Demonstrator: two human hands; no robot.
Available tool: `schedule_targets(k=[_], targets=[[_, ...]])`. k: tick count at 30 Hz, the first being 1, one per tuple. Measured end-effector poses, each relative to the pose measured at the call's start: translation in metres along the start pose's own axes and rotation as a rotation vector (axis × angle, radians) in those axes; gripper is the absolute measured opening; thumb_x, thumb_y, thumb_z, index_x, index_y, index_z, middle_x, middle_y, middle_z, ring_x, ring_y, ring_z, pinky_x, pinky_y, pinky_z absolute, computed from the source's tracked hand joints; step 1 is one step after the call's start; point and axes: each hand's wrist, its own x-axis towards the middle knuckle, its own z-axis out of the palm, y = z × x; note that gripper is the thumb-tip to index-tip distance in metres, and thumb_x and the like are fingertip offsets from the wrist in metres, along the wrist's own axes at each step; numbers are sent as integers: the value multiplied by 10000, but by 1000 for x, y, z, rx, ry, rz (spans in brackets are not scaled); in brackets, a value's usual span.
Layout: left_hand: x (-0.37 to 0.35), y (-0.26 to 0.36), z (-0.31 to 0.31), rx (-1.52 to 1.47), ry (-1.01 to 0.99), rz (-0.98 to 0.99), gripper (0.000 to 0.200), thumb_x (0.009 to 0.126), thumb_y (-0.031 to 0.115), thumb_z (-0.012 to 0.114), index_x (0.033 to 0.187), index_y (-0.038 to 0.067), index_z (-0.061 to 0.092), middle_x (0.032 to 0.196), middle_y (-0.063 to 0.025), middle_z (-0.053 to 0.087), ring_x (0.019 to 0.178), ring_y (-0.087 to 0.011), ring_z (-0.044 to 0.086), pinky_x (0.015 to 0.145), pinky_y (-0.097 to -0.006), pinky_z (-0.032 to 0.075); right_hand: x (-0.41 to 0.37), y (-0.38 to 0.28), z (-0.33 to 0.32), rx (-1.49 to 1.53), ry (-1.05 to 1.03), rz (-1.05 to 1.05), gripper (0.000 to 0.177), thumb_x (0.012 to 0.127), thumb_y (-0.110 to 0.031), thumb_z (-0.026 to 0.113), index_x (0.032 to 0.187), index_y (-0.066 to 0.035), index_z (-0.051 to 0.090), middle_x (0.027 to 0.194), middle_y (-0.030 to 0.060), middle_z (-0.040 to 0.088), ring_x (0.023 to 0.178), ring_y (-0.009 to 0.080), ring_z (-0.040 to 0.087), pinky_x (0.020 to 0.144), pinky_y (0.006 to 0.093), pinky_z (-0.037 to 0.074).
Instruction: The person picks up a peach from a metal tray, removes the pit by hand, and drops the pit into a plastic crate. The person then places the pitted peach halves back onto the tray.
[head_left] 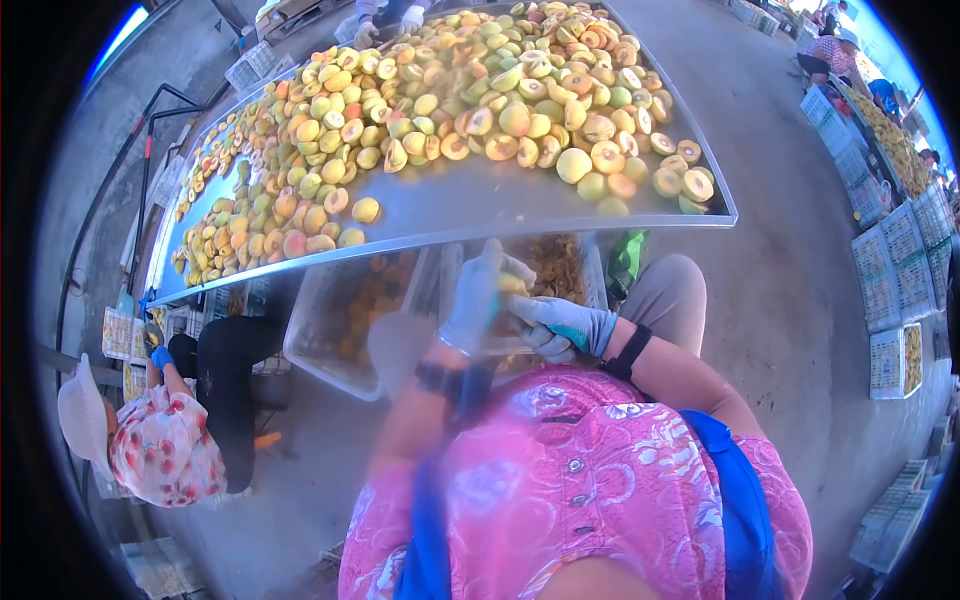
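Note:
My left hand (pixel 472 303), in a pale glove, is closed around a yellow peach (pixel 516 281) just below the table's front edge. My right hand (pixel 563 326), in a grey and teal glove, is curled close against the same fruit from the right. Its fingers are bent, and whatever they may grip is hidden. Beneath both hands stands a crate (pixel 592 270) with brownish peelings or scraps in it. Left of it, another white crate (pixel 318 318) holds yellow fruit, seen hazily.
Ahead, a metal table (pixel 440 205) carries many whole and halved peaches (pixel 400 120). Across it are a co-worker's gloved hands (pixel 390 28). Another person (pixel 165 445) in a white hat sits at the left. Stacked crates (pixel 890 265) line the right side.

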Motion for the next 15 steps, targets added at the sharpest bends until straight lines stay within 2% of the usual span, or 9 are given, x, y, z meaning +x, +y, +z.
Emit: schedule_targets(k=[1, 2, 4, 6, 7, 9, 11, 13, 15], targets=[[-2, 4, 1, 0, 0, 2, 638, 960, 554, 397, 789, -7, 647, 715, -106, 658, 630, -163, 629, 614, -267, 512, 1, 0, -1, 52, -27, 38, 282, 970, -354, 525, 1152, -141, 556, 898, -67, 536, 763, 38, 497, 658, 185, 432], [-4, 8, 1, -162, -18, -90, 633, 966, 541, 386, 788, -7, 647, 738, -110, 661, 665, -174, 625, 652, -287, 503, 3, 2, -7, 50, -27, 38, 282, 970, -354, 525, 1152, -141, 556, 898, -67, 536, 763, 38, 497, 658, 185, 432], [-3, 5, -2, -326, -35, -176, 629, 973, 528, 374, 786, -7, 647, 761, -114, 663, 701, -184, 621, 690, -308, 493, 11, 5, -24, 90, -203, 62, 271, 970, -353, 523, 1134, -141, 565, 868, -66, 531, 748, 41, 500, 655, 187, 432], [3, -6, -5, -33, -54, -44, 617, 969, 524, 391, 784, 1, 662, 755, -101, 657, 745, -180, 616, 709, -309, 486, 15, 7, -30, -58, -120, 68, 261, 967, -350, 529, 1121, -143, 568, 855, -66, 526, 743, 43, 502, 657, 191, 434], [3, -13, -6, -37, -49, -45, 617, 969, 524, 391, 784, 1, 662, 755, -101, 657, 745, -180, 616, 709, -309, 486, 16, 10, -33, -200, -38, 75, 251, 964, -348, 536, 1109, -145, 572, 841, -65, 521, 739, 45, 504, 659, 195, 435], [0, -18, 0, 417, 113, 181, 614, 972, 518, 413, 769, -1, 671, 701, -69, 649, 654, -133, 613, 648, -264, 499, 12, 13, -19, -222, -8, 15, 237, 967, -349, 530, 1087, -148, 567, 840, -64, 518, 735, 44, 503, 654, 197, 436], [1, -20, -1, 367, 113, 178, 589, 981, 481, 421, 760, 4, 685, 705, -63, 654, 660, -120, 608, 642, -256, 492, 5, 11, -6, -245, 21, -48, 226, 969, -351, 523, 1065, -151, 563, 839, -62, 515, 732, 43, 501, 649, 200, 436], [2, -21, -2, 139, 40, 53, 592, 980, 485, 420, 760, 3, 684, 699, -66, 656, 670, -118, 609, 640, -261, 494, -1, 11, 1, 118, -85, 11, 234, 970, -353, 520, 1037, -131, 546, 850, -46, 525, 758, 48, 517, 676, 209, 457], [-2, -13, -1, 66, -18, 45, 601, 967, 512, 428, 762, 4, 677, 715, -74, 656, 677, -131, 612, 636, -266, 497, 6, 15, -14, 165, -147, 31, 242, 967, -353, 525, 1029, -119, 539, 861, -29, 536, 785, 59, 531, 707, 218, 471]])
